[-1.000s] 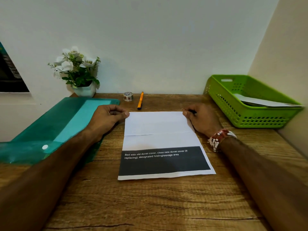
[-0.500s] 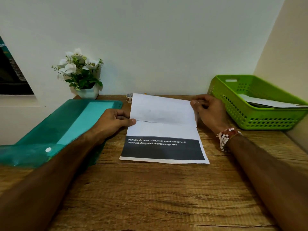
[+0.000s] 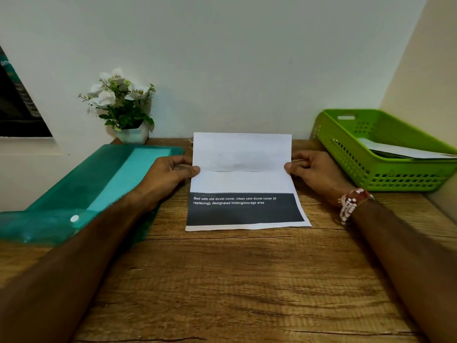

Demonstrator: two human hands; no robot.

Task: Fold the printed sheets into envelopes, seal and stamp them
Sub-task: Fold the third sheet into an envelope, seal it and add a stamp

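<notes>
A printed sheet lies on the wooden desk, white at the far end with a black band of white text near me. Its far third stands raised along a crease. My left hand pinches the sheet's left edge at the crease, thumb on top. My right hand, with a beaded bracelet at the wrist, pinches the right edge at the same height. The raised flap hides the desk behind it.
A translucent teal folder lies under my left forearm. A white pot of white flowers stands at the back left. A green plastic basket holding white papers sits at the right against the wall.
The sheet's far part, flat a second ago, has been lifted along the crease and now stands more upright. Both hands slid to the crease ends. The flap now hides the pen and tape roll.
</notes>
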